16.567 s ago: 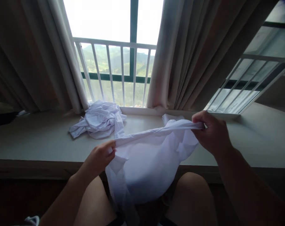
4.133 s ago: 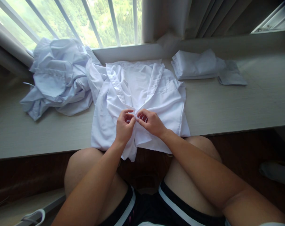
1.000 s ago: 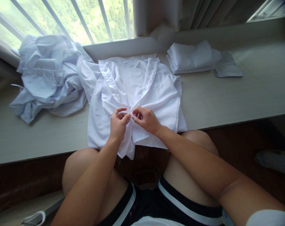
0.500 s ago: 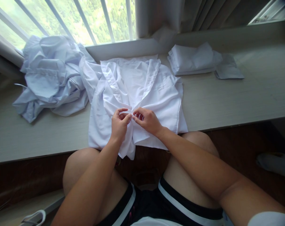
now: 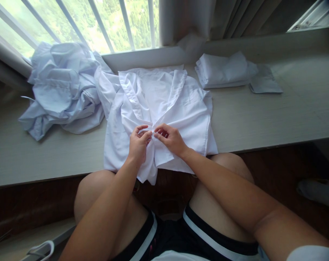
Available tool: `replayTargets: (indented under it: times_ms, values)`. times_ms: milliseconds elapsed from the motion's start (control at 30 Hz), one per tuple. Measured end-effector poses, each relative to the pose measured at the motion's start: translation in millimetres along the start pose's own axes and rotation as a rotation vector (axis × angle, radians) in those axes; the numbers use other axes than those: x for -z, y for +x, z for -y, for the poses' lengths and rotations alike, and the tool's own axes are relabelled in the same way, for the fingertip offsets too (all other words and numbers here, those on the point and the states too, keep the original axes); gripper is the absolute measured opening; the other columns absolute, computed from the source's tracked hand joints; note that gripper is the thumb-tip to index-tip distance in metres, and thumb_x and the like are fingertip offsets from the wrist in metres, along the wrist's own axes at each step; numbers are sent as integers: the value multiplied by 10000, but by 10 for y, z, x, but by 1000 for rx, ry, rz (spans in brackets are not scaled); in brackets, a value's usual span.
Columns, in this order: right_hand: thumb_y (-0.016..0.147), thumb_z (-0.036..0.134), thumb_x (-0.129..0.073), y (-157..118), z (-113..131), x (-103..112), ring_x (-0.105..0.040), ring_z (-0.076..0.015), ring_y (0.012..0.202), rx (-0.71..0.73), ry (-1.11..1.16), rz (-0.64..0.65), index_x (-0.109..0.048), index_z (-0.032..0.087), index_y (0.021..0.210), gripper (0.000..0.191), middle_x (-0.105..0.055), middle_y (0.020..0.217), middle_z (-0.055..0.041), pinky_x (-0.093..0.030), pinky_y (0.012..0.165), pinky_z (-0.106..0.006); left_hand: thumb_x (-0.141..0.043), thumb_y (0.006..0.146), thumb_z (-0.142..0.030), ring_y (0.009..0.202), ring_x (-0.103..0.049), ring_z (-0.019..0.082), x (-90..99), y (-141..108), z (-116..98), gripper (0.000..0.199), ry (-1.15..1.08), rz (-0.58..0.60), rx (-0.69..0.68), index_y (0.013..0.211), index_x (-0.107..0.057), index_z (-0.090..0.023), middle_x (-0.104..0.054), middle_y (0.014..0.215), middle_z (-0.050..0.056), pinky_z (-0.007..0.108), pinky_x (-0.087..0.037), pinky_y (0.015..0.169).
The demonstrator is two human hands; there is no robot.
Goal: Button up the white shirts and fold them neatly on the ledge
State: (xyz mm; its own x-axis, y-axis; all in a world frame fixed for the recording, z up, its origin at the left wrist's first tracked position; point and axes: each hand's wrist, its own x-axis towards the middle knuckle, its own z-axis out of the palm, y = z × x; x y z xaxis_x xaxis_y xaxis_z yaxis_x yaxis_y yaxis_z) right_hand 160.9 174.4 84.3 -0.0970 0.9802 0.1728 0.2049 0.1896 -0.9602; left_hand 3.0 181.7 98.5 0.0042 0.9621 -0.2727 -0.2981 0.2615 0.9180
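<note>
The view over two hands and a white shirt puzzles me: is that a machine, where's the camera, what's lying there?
No machine: a person's bare left hand and right hand. The camera sits on the person's head, looking forward and down. Both hands pinch the front of the white shirt, spread mostly on a pale ledge by a window; exactly how is unclear. Left of the shirt lies crumpled white cloth; right of it, a folded white bundle and a flat greyish piece.

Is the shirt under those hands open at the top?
Open: the shirt gapes in a V above the left hand and right hand. Whether it's buttoned there, I cannot tell.
</note>
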Motion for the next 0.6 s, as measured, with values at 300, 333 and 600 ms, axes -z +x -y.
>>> replayTargets:
  times_ms: [300, 333, 600]
  values:
    - [859, 399, -730, 8, -47, -28, -563, -127, 704, -54, 184, -11, -689, 227, 950, 199, -647, 807, 31, -465, 715, -268, -868, 695, -272, 746, -662, 117, 34, 13, 8, 475, -60, 91, 77, 1092, -616, -207, -685, 838, -11, 251, -529, 740]
    - [860, 395, -728, 7, -47, -28, -560, -125, 702, -55, 182, -11, -689, 226, 948, 194, -644, 806, 32, -464, 715, -268, -877, 688, -276, 755, -668, 119, 35, 12, 6, 477, -56, 97, 83, 1085, -622, -203, -693, 850, -3, 253, -532, 747]
    - [787, 505, -794, 38, -43, 2, -571, -133, 670, -139, 191, 16, -632, 213, 874, 345, -629, 771, 28, -478, 656, -276, -873, 701, -360, 687, -621, 121, 107, 42, -51, 417, 139, 119, 116, 1043, -732, -168, -713, 847, 36, 242, -496, 649]
